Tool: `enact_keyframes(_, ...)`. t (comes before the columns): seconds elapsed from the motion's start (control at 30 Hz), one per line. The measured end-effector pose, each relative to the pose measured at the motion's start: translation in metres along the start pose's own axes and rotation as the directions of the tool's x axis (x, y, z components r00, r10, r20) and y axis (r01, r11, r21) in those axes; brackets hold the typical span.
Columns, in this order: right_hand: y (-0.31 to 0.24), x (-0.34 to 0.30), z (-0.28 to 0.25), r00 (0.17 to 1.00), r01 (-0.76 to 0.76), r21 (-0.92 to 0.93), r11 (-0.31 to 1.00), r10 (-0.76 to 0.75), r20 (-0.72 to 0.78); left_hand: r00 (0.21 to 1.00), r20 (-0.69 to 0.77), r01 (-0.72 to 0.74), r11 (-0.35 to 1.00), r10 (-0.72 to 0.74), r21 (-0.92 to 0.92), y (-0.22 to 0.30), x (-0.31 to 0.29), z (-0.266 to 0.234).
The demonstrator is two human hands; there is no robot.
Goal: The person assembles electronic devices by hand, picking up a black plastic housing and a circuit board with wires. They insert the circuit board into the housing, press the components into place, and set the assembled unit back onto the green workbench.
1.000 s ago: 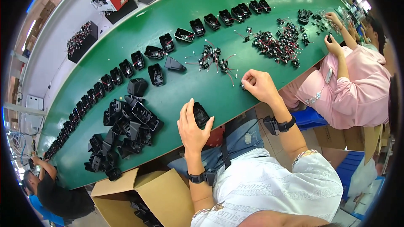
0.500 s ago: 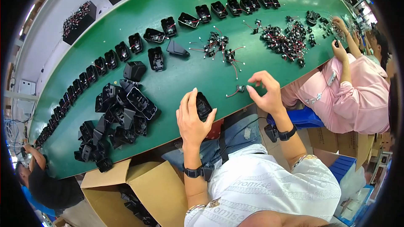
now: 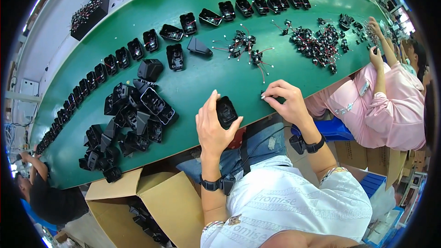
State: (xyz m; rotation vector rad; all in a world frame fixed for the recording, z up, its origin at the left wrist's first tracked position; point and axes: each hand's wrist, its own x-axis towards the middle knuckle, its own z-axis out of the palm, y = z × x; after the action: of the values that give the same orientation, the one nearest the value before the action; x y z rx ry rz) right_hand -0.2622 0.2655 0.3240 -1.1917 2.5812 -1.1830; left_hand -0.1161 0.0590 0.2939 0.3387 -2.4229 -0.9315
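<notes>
A black open plastic housing (image 3: 226, 111) lies at the table's near edge, its hollow side facing up. My left hand (image 3: 215, 126) curves around its left and near sides, thumb and fingers closed against it. To the right, my right hand (image 3: 287, 102) pinches a small black wired part (image 3: 262, 93) just over the table; the fingertips cover most of it. Beyond my hands lies a small cluster of black parts with red and white wires (image 3: 245, 46).
A green table (image 3: 193, 82) carries a long curved row of black housings (image 3: 136, 49), a heap of housings (image 3: 133, 115) at left and a wired-parts pile (image 3: 317, 43) at right. Cardboard box (image 3: 170, 202) stands below the edge. Co-workers sit at both ends.
My right hand has closed from an open pose, and its fingertips now pinch the small wired part that lay on the table. My left hand stays at the housing. The whole view has shifted slightly.
</notes>
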Motion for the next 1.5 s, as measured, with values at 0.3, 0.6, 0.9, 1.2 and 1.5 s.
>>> enact_keyframes(0.3, -0.044, -0.011, 0.005, 0.990, 0.135, 0.435, 0.890, -0.102, -0.098, 0.997, 0.042, -0.049, 0.966, 0.062, -0.254, 0.004, 0.001, -0.009)
enact_keyframes(0.6, -0.070, 0.000, 0.017, 0.877, 0.425, 0.354, 0.833, -0.476, 0.068, 0.996, 0.079, -0.001, 0.934, 0.031, -0.356, 0.012, -0.013, -0.022)
enact_keyframes(0.9, -0.063, 0.001, 0.016, 0.902, 0.277, 0.578, 0.767, -0.415, 0.118, 0.988, 0.097, -0.075, 0.928, 0.118, -0.366, 0.015, -0.011, -0.030)
enact_keyframes(1.2, -0.067, -0.006, 0.013, 0.924, 0.192, 0.542, 0.818, -0.337, 0.182, 0.981, 0.012, -0.182, 0.937, 0.194, -0.298, 0.023, -0.012, -0.032)
enact_keyframes(1.5, -0.089, -0.017, 0.014, 0.988, 0.013, 0.453, 0.892, -0.081, 0.133, 0.990, -0.039, -0.140, 0.947, 0.135, -0.288, 0.022, -0.020, -0.024)
